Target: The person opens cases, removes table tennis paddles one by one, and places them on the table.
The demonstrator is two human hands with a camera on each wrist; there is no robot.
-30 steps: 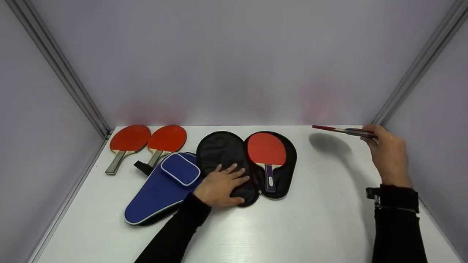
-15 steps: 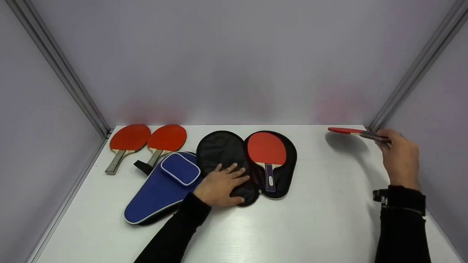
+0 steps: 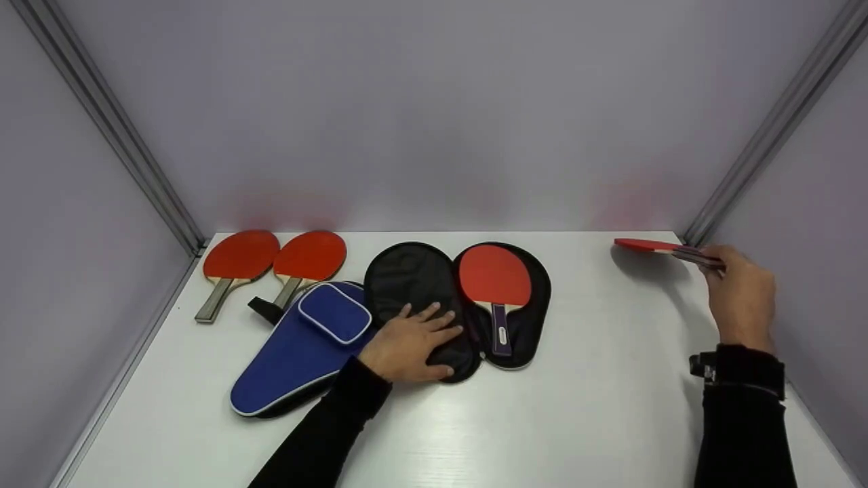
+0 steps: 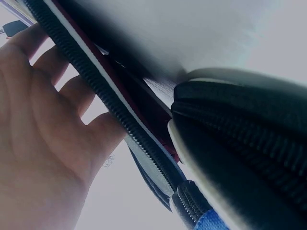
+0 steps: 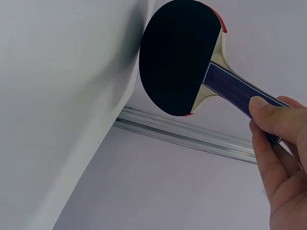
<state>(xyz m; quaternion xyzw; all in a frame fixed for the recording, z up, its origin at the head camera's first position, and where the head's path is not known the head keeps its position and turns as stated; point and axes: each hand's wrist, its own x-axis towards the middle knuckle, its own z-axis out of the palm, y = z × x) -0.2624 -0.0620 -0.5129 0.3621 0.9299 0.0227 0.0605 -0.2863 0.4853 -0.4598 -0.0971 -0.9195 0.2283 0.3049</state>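
Note:
My left hand rests with fingers spread on the left half of an unzipped black paddle case. Its zipper edge runs beside my fingers in the left wrist view. In the right half of that case lies a red table tennis paddle, handle toward me. At the far right my right hand pinches another paddle by the handle end, blade pointing left, close over the table's back edge. Seen from the right wrist, this paddle's black face and purple handle show.
A blue paddle case with white piping lies left of the black case, overlapped by it. Two red paddles lie at the back left. Pale walls enclose the white table at the back and sides.
My right hand has moved right with the paddle and come slightly down; the paddle has tilted so more of its red face shows. My left hand has stayed still.

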